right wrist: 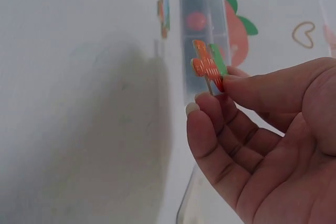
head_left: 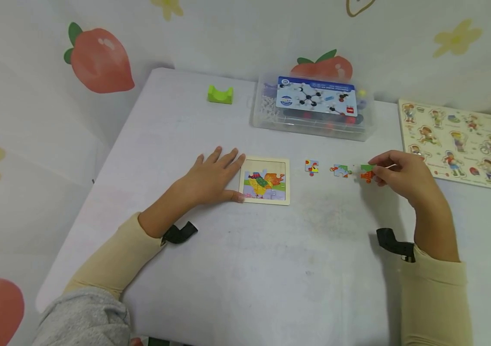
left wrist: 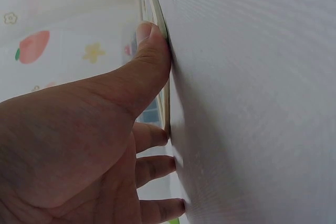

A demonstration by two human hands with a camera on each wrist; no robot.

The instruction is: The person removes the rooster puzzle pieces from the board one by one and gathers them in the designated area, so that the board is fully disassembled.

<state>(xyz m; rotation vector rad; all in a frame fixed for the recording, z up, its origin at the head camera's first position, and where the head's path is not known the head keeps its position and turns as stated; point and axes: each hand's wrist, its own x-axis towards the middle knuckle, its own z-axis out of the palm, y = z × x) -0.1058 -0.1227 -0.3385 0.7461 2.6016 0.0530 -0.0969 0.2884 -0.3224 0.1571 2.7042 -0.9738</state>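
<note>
A small square jigsaw puzzle in a pale wooden frame (head_left: 289,182) lies mid-table, its lower part filled with a colourful bird picture and bare wood along the top. My left hand (head_left: 210,179) rests at the frame's left side, fingers spread, the thumb touching the lower left corner. In my right hand (head_left: 405,175) a red and green puzzle piece (right wrist: 207,65) is pinched between thumb and fingertips. Left of it, on the table, lie a blue and green puzzle piece (head_left: 341,170) and a yellow and red puzzle piece (head_left: 312,166).
Behind the puzzle stands a clear plastic box (head_left: 310,125) bearing a blue card with molecule pictures. A bright green holder (head_left: 220,95) sits to its left. At the far right lies a wooden picture board (head_left: 466,139). A curtain printed with fruit hangs along the table's back edge.
</note>
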